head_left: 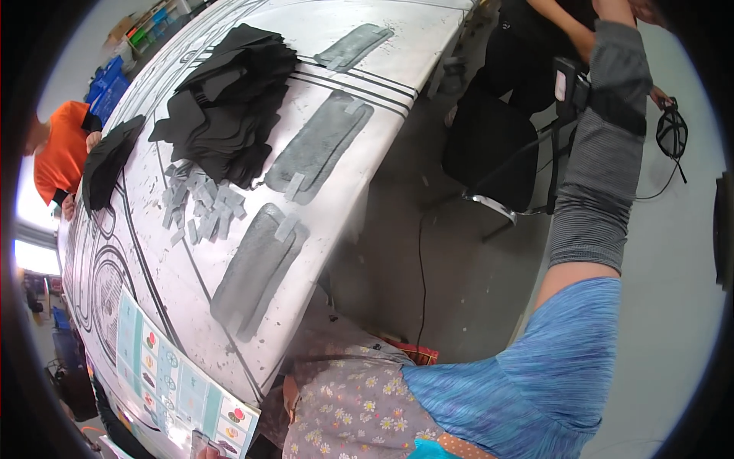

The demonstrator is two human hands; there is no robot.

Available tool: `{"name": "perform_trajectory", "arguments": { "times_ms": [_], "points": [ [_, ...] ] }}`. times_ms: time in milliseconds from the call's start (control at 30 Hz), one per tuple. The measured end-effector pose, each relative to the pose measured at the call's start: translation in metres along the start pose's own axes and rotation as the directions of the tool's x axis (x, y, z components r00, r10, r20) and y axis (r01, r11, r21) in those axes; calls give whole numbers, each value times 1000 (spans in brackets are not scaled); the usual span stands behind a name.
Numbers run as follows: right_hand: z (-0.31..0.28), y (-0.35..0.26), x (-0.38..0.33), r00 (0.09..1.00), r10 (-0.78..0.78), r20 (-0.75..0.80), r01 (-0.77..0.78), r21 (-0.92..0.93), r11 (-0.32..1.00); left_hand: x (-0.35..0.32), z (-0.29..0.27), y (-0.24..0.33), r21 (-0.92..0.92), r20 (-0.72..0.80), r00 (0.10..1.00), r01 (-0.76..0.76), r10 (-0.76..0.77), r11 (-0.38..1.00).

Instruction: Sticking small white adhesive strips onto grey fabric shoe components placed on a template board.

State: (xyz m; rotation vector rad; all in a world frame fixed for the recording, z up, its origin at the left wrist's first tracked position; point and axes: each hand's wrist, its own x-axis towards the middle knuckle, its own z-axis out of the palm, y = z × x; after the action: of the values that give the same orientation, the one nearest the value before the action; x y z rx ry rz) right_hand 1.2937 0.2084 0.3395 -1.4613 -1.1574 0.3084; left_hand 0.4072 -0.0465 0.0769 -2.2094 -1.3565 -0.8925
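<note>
Black pieces [229,103] piled on white table [417,53], well left of outstretched right hand [614,9], either grip impossible to tell

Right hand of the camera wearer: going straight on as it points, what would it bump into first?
Nothing I can name: the right hand is cut off by the top edge, so its path leaves view almost at once. The person in black appears beside that line, though depth is unclear.

Black stacked pieces [229,99]: matt cloth, by look. Grey patches [325,145]: dull, rough-looking. Table cover [417,46]: smooth, faint sheen. Chart [191,390]: glossy, apparently laminated paper. Forearm sleeve [600,168]: matt ribbed knit. Chair trim [495,206]: shiny metal.
</note>
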Motion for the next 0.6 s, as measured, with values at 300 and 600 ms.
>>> {"name": "perform_trajectory", "arguments": {
  "times_ms": [300,600],
  "points": [
    [106,-41,-35,848,-527,-56,511,-177,841,-16,-13,-13,65,-129,992,8,1,998],
    [-3,17,27,712,-692,114,493,621,609,-27,-11,-35,30,-111,994,26,-23,999]
  ]
}}
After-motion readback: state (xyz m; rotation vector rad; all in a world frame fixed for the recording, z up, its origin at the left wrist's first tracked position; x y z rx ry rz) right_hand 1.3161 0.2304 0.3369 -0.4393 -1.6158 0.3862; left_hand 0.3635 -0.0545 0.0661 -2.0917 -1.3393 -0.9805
